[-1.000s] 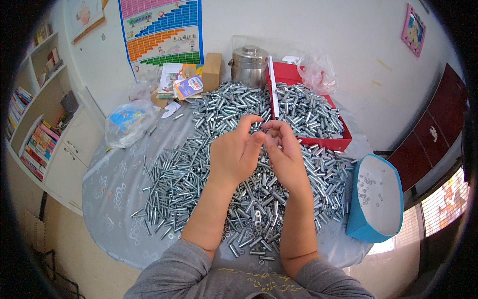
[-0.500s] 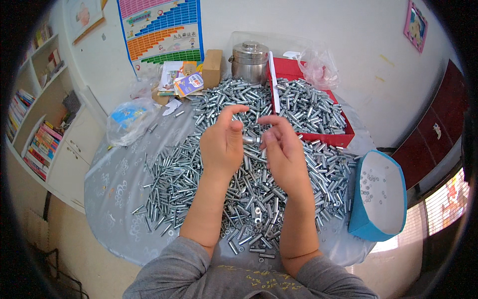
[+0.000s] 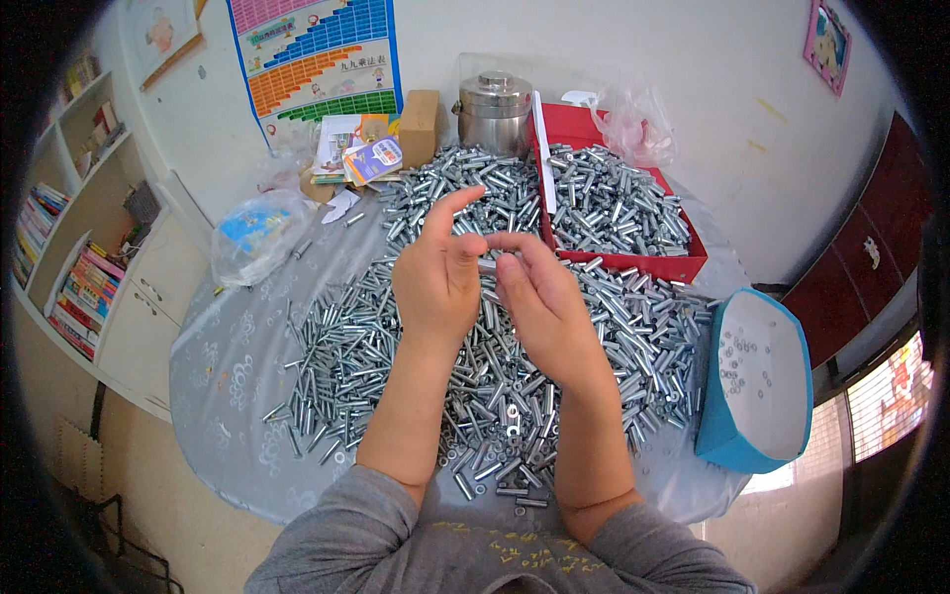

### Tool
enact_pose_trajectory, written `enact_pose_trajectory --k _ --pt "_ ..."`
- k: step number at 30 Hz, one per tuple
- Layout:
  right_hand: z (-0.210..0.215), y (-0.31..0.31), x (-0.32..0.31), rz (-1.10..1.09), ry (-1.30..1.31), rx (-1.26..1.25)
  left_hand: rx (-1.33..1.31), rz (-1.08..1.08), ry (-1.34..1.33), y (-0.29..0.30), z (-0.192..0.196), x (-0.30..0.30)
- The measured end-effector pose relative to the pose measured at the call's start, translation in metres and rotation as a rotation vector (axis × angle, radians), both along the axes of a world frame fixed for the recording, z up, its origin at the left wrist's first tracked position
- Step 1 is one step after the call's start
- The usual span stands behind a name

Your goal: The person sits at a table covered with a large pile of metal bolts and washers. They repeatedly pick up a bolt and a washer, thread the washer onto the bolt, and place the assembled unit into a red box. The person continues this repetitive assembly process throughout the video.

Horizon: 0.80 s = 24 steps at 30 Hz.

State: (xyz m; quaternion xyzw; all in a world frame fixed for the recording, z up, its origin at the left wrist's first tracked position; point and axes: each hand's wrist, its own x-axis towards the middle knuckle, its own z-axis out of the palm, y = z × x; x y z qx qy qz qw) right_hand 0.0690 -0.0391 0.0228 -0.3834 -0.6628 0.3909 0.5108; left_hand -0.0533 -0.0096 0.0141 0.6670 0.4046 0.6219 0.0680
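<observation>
Both hands are raised above a wide heap of silvery metal anchor bolts (image 3: pixel 346 346) with sleeves. My left hand (image 3: pixel 435 282) has its forefinger stretched out and its thumb raised; its other fingers are curled and mostly hidden. A metal anchor bolt (image 3: pixel 486 264) shows only as a small bright piece between the hands, the rest covered by fingers. My right hand (image 3: pixel 544 297) is closed around the bolt's right end, its forefinger reaching across to the left thumb. Loose washers and a flat open-ended metal piece (image 3: pixel 513 420) lie below the hands.
A red box (image 3: pixel 683 265) of bolts stands at the back right, near a steel pot (image 3: pixel 495 114). At the right edge is a blue fabric bin (image 3: pixel 747 457) with small rings. A bagged blue package (image 3: pixel 255 233), booklets (image 3: pixel 373 160) and a cardboard box (image 3: pixel 420 127) sit back left.
My right hand has moved left and slightly up, so its fingertips now meet the left thumb. The bolt that showed between the hands is now mostly covered.
</observation>
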Motion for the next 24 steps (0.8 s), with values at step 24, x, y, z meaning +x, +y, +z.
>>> enact_pose_trajectory --k 24 --pt "-0.002 0.008 -0.003 0.028 0.263 -0.12 0.021 0.04 0.034 0.006 -0.001 0.004"
